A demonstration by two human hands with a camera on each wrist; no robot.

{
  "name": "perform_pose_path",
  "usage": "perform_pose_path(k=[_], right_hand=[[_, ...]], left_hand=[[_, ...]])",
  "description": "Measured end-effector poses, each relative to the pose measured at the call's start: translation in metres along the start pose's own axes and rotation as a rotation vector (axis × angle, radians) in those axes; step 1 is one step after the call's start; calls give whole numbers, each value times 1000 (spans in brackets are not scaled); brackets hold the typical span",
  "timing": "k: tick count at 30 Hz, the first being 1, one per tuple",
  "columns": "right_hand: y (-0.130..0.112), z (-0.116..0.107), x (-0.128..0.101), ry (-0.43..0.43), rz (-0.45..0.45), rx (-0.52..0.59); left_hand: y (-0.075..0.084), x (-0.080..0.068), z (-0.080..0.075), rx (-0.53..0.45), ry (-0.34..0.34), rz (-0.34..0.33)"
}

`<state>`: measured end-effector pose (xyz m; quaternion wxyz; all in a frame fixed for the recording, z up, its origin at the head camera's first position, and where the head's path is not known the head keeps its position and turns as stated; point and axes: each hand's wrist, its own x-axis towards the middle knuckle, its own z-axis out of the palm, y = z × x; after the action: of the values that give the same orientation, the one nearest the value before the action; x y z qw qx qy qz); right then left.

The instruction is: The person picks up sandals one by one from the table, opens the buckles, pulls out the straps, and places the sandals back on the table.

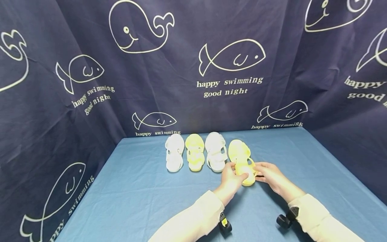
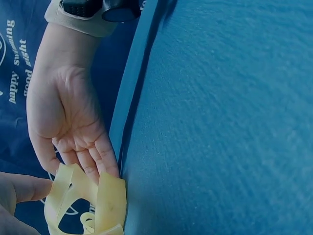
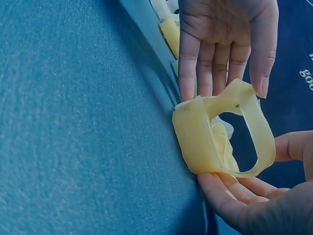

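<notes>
A yellow sandal (image 1: 239,151) lies at the right end of a row, its heel pointing toward me and a little right. My left hand (image 1: 230,181) grips the heel from the left, thumb over the top. From the opposite side my right hand (image 1: 270,174) pinches the sandal's side near the strap. In the left wrist view, the right hand (image 2: 73,103) reaches down to the sandal's heel (image 2: 110,203) with its palm showing. The right wrist view has the left hand (image 3: 220,44) above and the right hand (image 3: 264,200) below the sandal's heel end (image 3: 193,137).
To the left stand a white sandal (image 1: 215,151), another yellow sandal (image 1: 195,153) and a further white sandal (image 1: 174,153), side by side. A blue cloth covers the table (image 1: 136,205). Dark blue printed curtains (image 1: 187,84) hang at the back and both sides.
</notes>
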<state>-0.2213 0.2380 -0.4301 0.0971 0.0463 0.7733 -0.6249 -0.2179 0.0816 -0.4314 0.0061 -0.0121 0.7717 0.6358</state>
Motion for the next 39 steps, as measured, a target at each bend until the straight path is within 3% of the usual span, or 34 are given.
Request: perform_pose_path(k=[10, 30, 39], right_hand=[[4, 3, -3, 0, -2, 7], [5, 2, -8, 5, 4, -27], [3, 0, -14, -6, 2, -53]], left_hand=[[-4, -1, -3, 42, -4, -4], [-2, -8, -6, 25, -21, 8], [-2, -11, -5, -15, -37, -31]])
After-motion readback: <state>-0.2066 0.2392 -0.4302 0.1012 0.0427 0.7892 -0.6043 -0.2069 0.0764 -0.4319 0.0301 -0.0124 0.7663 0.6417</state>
